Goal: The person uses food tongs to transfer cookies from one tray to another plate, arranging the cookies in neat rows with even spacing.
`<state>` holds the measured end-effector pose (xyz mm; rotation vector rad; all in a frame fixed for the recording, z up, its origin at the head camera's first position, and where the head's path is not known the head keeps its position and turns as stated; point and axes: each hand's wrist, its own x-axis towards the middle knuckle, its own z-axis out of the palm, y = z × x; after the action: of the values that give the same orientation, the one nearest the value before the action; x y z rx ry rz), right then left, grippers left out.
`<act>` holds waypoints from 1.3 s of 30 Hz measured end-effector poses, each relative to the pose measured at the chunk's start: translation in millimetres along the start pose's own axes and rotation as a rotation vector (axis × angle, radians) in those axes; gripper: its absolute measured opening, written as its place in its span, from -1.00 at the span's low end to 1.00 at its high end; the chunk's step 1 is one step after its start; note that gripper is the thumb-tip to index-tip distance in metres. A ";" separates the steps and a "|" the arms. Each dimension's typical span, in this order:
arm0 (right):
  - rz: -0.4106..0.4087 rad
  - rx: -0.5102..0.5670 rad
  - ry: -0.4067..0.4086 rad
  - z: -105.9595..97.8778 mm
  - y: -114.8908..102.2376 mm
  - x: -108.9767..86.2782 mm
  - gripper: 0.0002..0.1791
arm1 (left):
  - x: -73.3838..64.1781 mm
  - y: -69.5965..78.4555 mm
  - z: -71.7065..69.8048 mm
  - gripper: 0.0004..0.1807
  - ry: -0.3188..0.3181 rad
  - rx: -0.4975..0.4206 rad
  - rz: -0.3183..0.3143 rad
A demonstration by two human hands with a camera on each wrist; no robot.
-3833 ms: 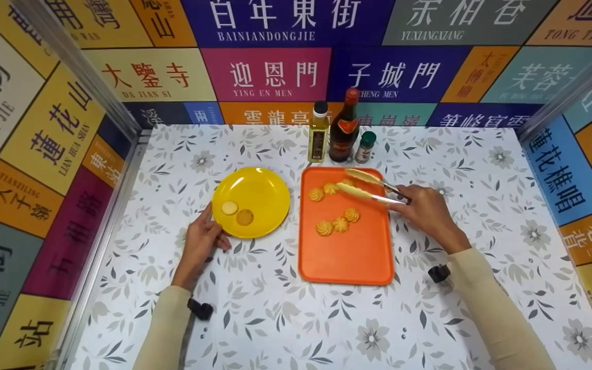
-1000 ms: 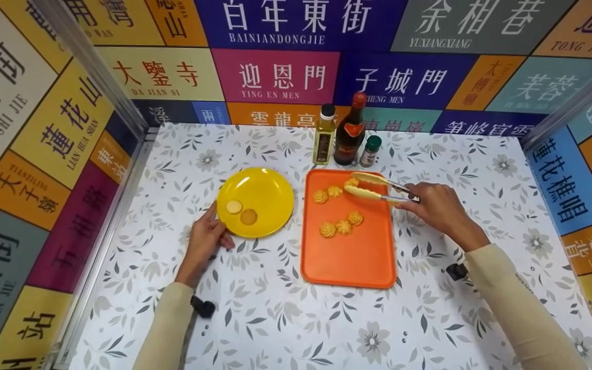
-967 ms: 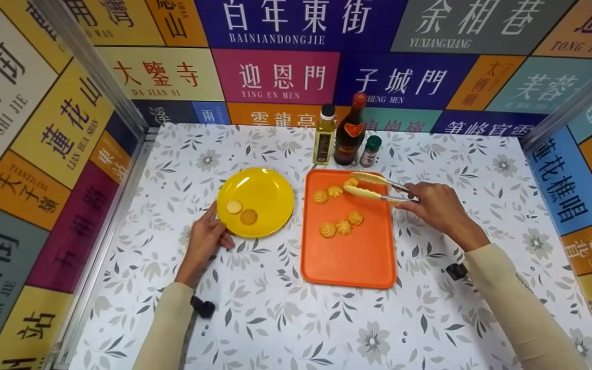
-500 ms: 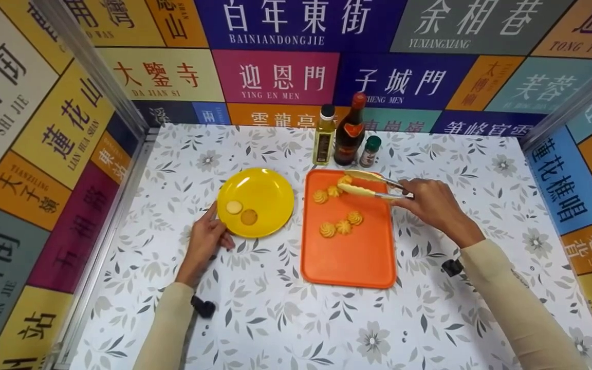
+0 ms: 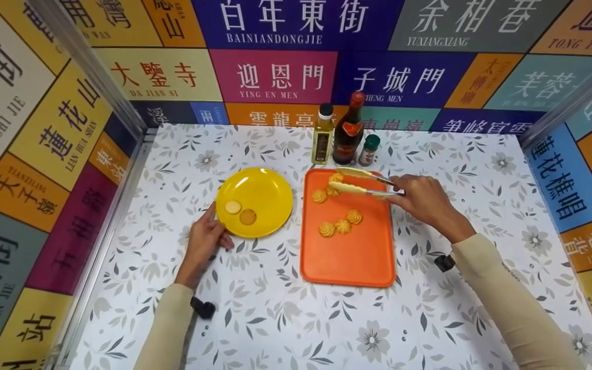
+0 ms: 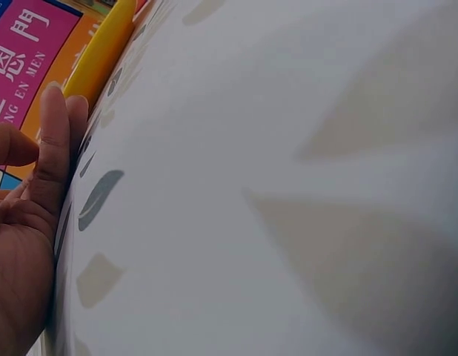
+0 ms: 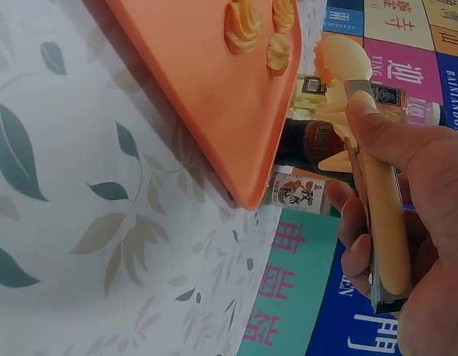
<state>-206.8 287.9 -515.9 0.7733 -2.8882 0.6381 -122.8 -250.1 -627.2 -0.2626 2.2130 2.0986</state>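
Note:
My right hand (image 5: 427, 203) grips tongs (image 5: 351, 188) with cream scalloped tips, reaching over the orange tray (image 5: 347, 262) from the right. Between the tips sits a swirled cookie (image 5: 337, 178), close beside two others (image 5: 318, 196) in the tray's upper row. A lower row of piped cookies (image 5: 343, 226) lies mid-tray. In the right wrist view, the thumb presses on the handle of the tongs (image 7: 385, 215). My left hand (image 5: 203, 239) rests on the table, fingertips at the rim of the yellow plate (image 5: 260, 187). That plate bears a pale round cookie (image 5: 233, 207) and a browner one (image 5: 247, 217).
Behind the tray stand an oil bottle (image 5: 322, 134), a dark red-capped bottle (image 5: 348, 131) and a green-capped shaker (image 5: 368, 150). A leaf-patterned cloth (image 5: 255, 313) covers the table. Walls with printed signs (image 5: 275, 74) enclose the back and sides.
Over the last second the tongs and right hand have shifted left, and the cookie between the tips has moved left, closer to its neighbours. The left hand and plate have stayed put.

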 end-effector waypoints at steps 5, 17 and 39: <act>-0.031 0.003 0.014 1.4 -6.3 4.1 -0.51 | 0.0 -1.6 0.2 -0.22 0.001 0.001 0.024; -0.074 0.026 0.014 11.2 -20.7 20.0 -0.61 | -2.9 -1.1 0.1 -0.22 0.008 -0.010 -0.001; -0.094 0.019 -0.043 26.9 -54.4 47.4 -0.62 | -0.5 -2.4 0.8 -0.20 -0.008 -0.011 0.009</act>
<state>-220.4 212.3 -511.4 0.9300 -2.8677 0.6465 -122.0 -249.4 -629.5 -0.2444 2.2026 2.1137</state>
